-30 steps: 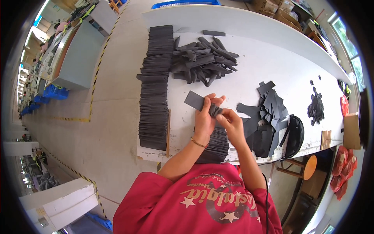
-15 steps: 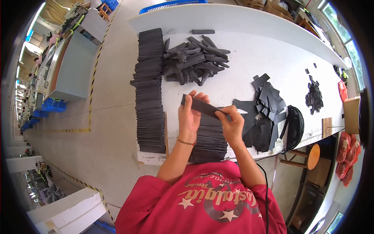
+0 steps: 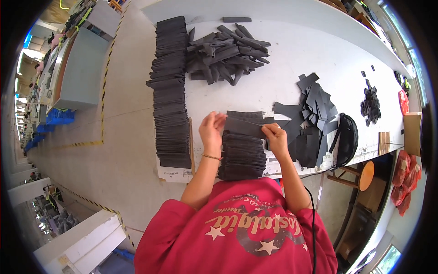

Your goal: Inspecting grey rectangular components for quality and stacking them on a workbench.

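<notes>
A flat black strip (image 3: 244,125) lies over the near end of a row of black pieces (image 3: 243,155), close to my body. With thumb and fingers my right hand (image 3: 277,139) pinches its right end. Beside the left end is my left hand (image 3: 211,134), its fingers loosely bent and partly apart; they do not visibly grip the strip. A long row of tightly packed black pieces (image 3: 171,96) runs along the table's left side. Beyond my hands sits a loose heap of folded black strips (image 3: 228,57). Flat black pieces (image 3: 315,107) are spread to the right.
A black pouch (image 3: 347,141) rests at the table's front edge, right of the flat pieces. Farther right are small black pieces (image 3: 370,107) and a wooden block (image 3: 384,143). A stool (image 3: 366,176) and red plastic bags (image 3: 406,178) are beyond the edge. A raised board (image 3: 283,13) borders the back.
The strip has gone from being held up between both hands to lying over the near row. My left hand has moved left off its end; my right hand still pinches it.
</notes>
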The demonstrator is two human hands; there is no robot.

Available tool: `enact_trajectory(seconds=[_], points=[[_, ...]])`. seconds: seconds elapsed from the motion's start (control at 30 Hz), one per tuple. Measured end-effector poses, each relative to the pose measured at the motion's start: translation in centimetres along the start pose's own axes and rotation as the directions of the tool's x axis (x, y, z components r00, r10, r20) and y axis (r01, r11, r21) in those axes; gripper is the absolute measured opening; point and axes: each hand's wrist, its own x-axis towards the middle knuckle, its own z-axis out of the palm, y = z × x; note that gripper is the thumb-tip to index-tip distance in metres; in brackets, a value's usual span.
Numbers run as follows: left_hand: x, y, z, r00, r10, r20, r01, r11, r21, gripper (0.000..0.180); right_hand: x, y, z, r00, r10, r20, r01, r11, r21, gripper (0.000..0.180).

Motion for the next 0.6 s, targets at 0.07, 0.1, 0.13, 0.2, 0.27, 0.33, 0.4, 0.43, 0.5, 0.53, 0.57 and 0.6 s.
enact_trajectory(seconds=[0.07,0.1,0.13,0.2,0.27,0.33,0.4,0.43,0.5,0.53,0.57,0.6], points=[[3.2,-0.5,-2.3,0.971,0.155,-0.180,-0.150,0.988,0.044,0.021,0.7,3.0,-1.3,0.999,0.026,0.027,-0.023,0.994,-0.104,0.015],[4.3,-0.5,-2.3,0.972,0.153,-0.181,-0.146,0.988,0.049,0.021,0.7,4.2,-1.7,0.997,-0.003,0.072,0.018,0.977,-0.213,0.018],[5.9,-0.3,-2.1,0.966,0.177,-0.187,-0.163,0.983,0.085,0.019,0.3,4.1,-1.5,0.997,0.000,0.072,0.015,0.978,-0.210,0.018],[9.9,0.1,-2.1,0.949,0.296,-0.110,-0.274,0.944,0.184,0.015,-0.3,3.7,-1.4,0.975,-0.221,-0.002,0.176,0.783,-0.597,0.018],[14.7,1.0,-2.9,0.904,0.428,-0.013,-0.410,0.874,0.262,0.011,-0.1,4.8,-2.4,0.979,-0.179,-0.096,0.094,0.816,-0.570,0.016],[18.6,2.3,-2.8,0.871,0.490,-0.049,-0.454,0.837,0.305,0.009,-0.2,6.6,-4.3,0.968,-0.139,-0.210,-0.001,0.833,-0.553,0.010],[21.4,3.1,-2.4,0.867,0.475,-0.154,-0.399,0.845,0.356,0.010,0.2,7.6,-6.0,0.960,-0.135,-0.247,-0.038,0.808,-0.588,0.009],[22.4,2.9,-1.6,0.879,0.430,-0.206,-0.334,0.863,0.379,0.011,0.5,7.8,-6.8,0.951,-0.142,-0.275,-0.062,0.783,-0.619,0.009],[23.4,2.0,0.1,0.903,0.364,-0.229,-0.229,0.857,0.461,0.013,0.9,7.6,-7.8,0.941,-0.227,-0.251,-0.014,0.717,-0.697,0.010],[23.6,1.5,0.9,0.913,0.329,-0.240,-0.204,0.880,0.429,0.014,0.9,6.9,-7.8,0.949,-0.273,-0.159,0.046,0.617,-0.786,0.012],[23.7,1.0,1.4,0.922,0.295,-0.252,-0.180,0.901,0.395,0.015,0.9,6.7,-7.9,0.951,-0.305,-0.056,0.112,0.506,-0.855,0.014],[23.9,1.1,1.4,0.932,0.263,-0.249,-0.155,0.912,0.380,0.019,1.0,6.8,-8.1,0.958,-0.268,-0.105,0.043,0.493,-0.869,0.019]])
